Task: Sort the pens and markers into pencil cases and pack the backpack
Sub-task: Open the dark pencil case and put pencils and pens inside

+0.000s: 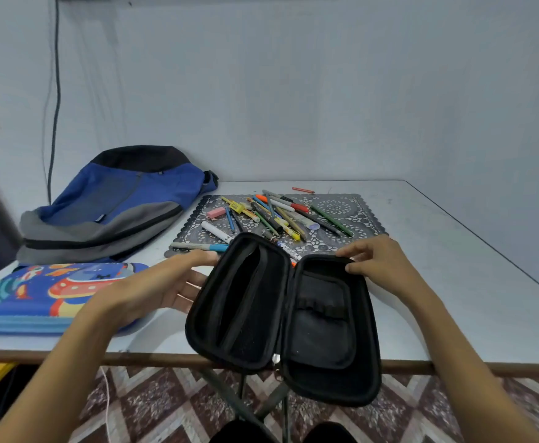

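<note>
Head view
Black pencil case (pixel 281 314): spread open like a book between both hands, in front of the person, its lower end hanging past the near edge of the surface (pixel 453 282). The inside shows no pens.
Left half of case: a long flap runs down its length.
Right half of case: a flat pocket crossed by an elastic band.
Left hand (pixel 165 282): grips the left half at its top corner, thumb on the rim, fingers behind the shell.
Right hand (pixel 380 260): pinches the top rim of the right half, fingers curled over the edge.
Pens and markers (pixel 281 215): a loose, crossed pile on a dark patterned mat (pixel 341 206), just beyond the open case.
White marker (pixel 217 232): on the mat's left part, slanted toward the case.
Blue-capped pen (pixel 197 247): along the mat's near left edge, close to the left thumb.
Pink eraser (pixel 216 213): on the mat, left of the pile.
Red crayon (pixel 302 189): alone on the surface behind the mat.
Blue pencil case (pixel 37 292): zipped up, printed with cartoon figures, flat at the near left of the surface, partly behind the left forearm.
Backpack (pixel 117 199): blue, grey and black, lying on the far left of the surface against the wall.
</note>
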`<state>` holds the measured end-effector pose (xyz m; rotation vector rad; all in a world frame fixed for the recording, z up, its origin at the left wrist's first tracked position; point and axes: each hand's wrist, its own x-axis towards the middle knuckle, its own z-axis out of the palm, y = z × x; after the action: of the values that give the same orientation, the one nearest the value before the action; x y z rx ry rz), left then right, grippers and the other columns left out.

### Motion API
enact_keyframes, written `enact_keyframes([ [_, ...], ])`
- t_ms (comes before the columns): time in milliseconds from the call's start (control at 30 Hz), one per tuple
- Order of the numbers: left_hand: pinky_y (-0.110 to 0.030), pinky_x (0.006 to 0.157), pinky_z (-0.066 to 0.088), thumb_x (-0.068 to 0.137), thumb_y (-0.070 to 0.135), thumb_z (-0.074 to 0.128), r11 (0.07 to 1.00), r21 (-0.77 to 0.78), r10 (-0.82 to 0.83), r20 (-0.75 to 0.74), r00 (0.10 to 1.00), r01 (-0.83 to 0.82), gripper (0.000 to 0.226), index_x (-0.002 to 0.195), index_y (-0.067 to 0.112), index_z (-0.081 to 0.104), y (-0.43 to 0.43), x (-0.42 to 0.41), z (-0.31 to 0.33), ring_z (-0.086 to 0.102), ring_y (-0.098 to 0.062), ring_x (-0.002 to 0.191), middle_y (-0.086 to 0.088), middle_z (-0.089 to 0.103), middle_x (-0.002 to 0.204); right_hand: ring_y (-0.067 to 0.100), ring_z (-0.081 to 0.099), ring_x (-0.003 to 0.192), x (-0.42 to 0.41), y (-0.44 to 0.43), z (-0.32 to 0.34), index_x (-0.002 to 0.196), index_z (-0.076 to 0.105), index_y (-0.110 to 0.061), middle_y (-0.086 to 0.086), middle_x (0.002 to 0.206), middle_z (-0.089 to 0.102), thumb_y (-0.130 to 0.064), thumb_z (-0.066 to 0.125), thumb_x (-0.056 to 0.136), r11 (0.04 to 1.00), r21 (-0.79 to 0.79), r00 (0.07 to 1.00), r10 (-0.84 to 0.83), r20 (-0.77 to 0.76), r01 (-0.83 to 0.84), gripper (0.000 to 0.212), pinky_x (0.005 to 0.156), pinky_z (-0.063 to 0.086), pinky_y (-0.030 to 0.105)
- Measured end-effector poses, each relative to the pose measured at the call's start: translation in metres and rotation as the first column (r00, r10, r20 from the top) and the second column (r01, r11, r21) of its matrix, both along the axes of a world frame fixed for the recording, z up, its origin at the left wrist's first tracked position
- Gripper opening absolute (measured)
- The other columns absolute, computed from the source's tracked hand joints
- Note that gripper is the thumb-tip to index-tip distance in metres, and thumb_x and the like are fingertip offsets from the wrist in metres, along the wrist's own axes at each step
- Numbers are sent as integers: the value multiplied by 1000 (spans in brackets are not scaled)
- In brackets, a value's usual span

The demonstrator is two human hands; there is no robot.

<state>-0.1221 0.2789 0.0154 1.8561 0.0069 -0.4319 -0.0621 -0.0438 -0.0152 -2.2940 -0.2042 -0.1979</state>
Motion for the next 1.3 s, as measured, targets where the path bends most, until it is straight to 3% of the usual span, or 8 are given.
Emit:
enact_keyframes([
  [100, -27, 62, 55, 80, 49, 73, 988, 142, 52, 109, 993, -67, 45, 119, 27, 63, 6, 3, -15, 66, -17, 70, -14, 69, 106, 3, 59, 71, 4, 9, 5, 96, 75, -18, -3, 80, 66, 8, 67, 78, 999, -51, 1000, 1, -2, -2, 32, 57, 42, 1],
  [167, -24, 59, 53, 79, 47, 75, 956, 262, 75, 213, 974, -131, 50, 122, 31, 55, 1, 9, -23, 65, -14, 72, -3, 66, 108, 8, 62, 73, 10, 14, 7, 97, 76, -14, 2, 84, 69, 10, 66, 77, 999, -53, 1000, 4, -9, -5, 33, 68, 51, 11],
  [333, -18, 76, 43, 57, 70, 61, 898, 388, 6, 462, 887, -208, 73, 120, 37, 49, -16, 16, -41, 54, -3, 86, 12, 52, 112, 10, 63, 79, 22, 17, 9, 97, 76, -13, 3, 90, 71, 10, 66, 76, 994, -109, 999, 2, -35, -6, 33, 59, 41, 7],
  [467, -32, 82, 41, 46, 77, 43, 802, 516, -23, 530, 848, -301, 62, 93, 37, 52, -17, 23, -52, 51, -12, 83, 12, 51, 110, 8, 65, 81, 29, 22, 14, 87, 75, -17, 0, 89, 73, -3, 70, 78, 984, -176, 999, 10, -45, -17, 17, 79, 53, 25],
  [633, -30, 74, 41, 52, 66, 46, 803, 487, -4, 581, 814, -344, 43, 68, 28, 57, -18, 28, -54, 55, -3, 76, 15, 53, 101, 11, 64, 84, 41, 50, 30, 84, 74, -16, 0, 89, 73, -14, 74, 80, 972, -220, 996, 89, 1, -87, 5, 82, 50, 29],
  [800, -34, 91, 42, 51, 63, 42, 839, 424, 8, 616, 788, -340, 36, 57, 30, 57, -16, 42, -56, 51, -2, 107, 22, 50, 116, 13, 67, 82, 56, 87, 31, 79, 77, -14, -2, 86, 73, -12, 73, 79, 938, -329, 994, 102, -36, -108, 4, 77, 54, 32],
  [1033, -29, 75, 36, 58, 48, 51, 943, 117, 162, 654, 739, -311, 24, 58, 25, 56, -13, 48, -74, 56, 3, 100, 21, 59, 109, 18, 66, 88, 74, 117, 21, 89, 76, -8, 3, 96, 72, -18, 75, 81, 899, -425, 995, 86, -51, -100, 13, 71, 47, 29],
  [1300, -29, 74, 38, 62, 46, 49, 939, 101, 167, 703, 691, -330, 19, 61, 28, 56, -15, 46, -75, 57, 1, 96, 19, 63, 106, 20, 67, 86, 91, 140, 14, 79, 75, -12, 5, 90, 73, -18, 74, 82, 874, -456, 986, 148, -77, -167, 7, 77, 55, 33],
])
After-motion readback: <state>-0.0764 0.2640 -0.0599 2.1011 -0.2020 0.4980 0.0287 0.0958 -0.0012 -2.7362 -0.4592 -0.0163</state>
